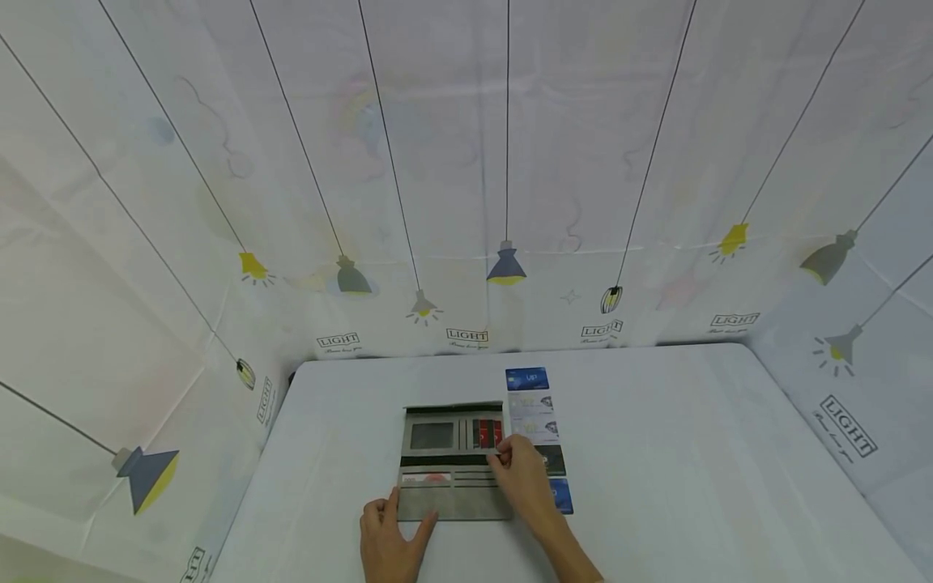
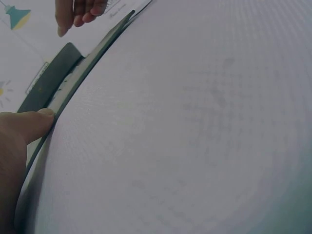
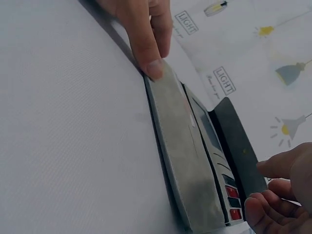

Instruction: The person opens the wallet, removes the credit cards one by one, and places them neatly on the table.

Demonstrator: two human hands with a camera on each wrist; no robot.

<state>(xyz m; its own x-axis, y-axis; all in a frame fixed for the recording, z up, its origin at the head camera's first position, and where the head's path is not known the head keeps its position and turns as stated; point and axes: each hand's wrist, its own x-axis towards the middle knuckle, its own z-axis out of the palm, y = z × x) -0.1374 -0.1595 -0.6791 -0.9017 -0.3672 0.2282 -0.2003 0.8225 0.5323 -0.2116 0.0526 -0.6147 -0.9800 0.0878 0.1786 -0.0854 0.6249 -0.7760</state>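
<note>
A grey-green wallet (image 1: 455, 502) lies unfolded on the table, its dark flap (image 3: 234, 141) raised along the far side. Red cards (image 1: 484, 433) show in slots at its right end, and a white slip with red print (image 1: 437, 478) sticks out of a pocket nearer me. My left hand (image 1: 388, 538) rests at the near left corner, thumb (image 3: 155, 69) pressing the near edge. Over the right end, beside the red cards, is my right hand (image 1: 526, 479), its fingers (image 3: 280, 200) loosely bent and a gap between the tips; no item shows in them.
Right of the wallet runs a column of cards: a blue VIP card (image 1: 527, 378) at the far end, two pale ones (image 1: 532, 402), a black one (image 1: 555, 460) partly behind my right hand, and another blue card (image 1: 560, 495). Behind the white table (image 1: 656, 453) hangs a lamp-printed curtain (image 1: 437, 162).
</note>
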